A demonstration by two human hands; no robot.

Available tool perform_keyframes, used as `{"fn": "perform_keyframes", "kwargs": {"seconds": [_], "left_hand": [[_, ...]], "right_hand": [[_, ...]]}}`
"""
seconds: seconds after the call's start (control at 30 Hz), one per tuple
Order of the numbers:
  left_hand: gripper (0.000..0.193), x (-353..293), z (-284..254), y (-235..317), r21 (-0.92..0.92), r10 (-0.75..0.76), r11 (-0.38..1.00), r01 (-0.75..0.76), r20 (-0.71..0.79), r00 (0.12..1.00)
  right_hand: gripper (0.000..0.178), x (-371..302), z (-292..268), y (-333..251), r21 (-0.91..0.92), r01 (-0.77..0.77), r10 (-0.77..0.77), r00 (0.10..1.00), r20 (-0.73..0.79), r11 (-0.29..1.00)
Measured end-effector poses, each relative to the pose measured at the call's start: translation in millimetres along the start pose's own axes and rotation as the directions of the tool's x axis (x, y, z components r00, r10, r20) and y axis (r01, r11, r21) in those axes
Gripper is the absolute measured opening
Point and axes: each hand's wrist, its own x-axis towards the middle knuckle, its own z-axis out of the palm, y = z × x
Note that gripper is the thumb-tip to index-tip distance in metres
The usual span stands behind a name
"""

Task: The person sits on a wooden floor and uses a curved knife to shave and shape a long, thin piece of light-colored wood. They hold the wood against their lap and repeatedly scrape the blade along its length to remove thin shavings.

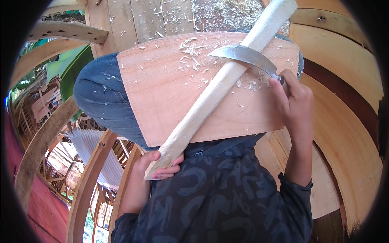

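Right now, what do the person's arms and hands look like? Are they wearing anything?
Both hands, left hand and right hand, are bare, with no gloves. Dark blue-grey sleeves with a paler blotchy pattern are pushed up, so the forearms are uncovered. No watch or rings show.

curved wooden ribs (87,182) and pale planking (348,133) surround the spot in daylight; below left lie corrugated metal sheeting (91,152) and green leaves (73,67).

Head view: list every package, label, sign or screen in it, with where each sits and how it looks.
None in view: only a left hand gripping a pale wooden stick on a reddish board, and a right hand holding a curved grey blade across the stick.
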Motion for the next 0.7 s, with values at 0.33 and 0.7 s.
{"fn": "perform_keyframes", "kwargs": {"seconds": [0.33,0.7], "left_hand": [[0.056,-4.0,-9.8,-2.5,0.087,0.015,0.996,-0.016,0.017,1.0],[0.056,-3.1,-3.8,-2.5,0.12,0.046,0.992,-0.044,-0.018,0.999]], "right_hand": [[0.025,-21.1,-16.6,-4.1,0.132,-0.107,0.105,0.994,0.021,0.985],[0.032,-24.0,5.7,-11.5,-0.012,0.088,-0.088,0.995,0.044,0.996]]}}
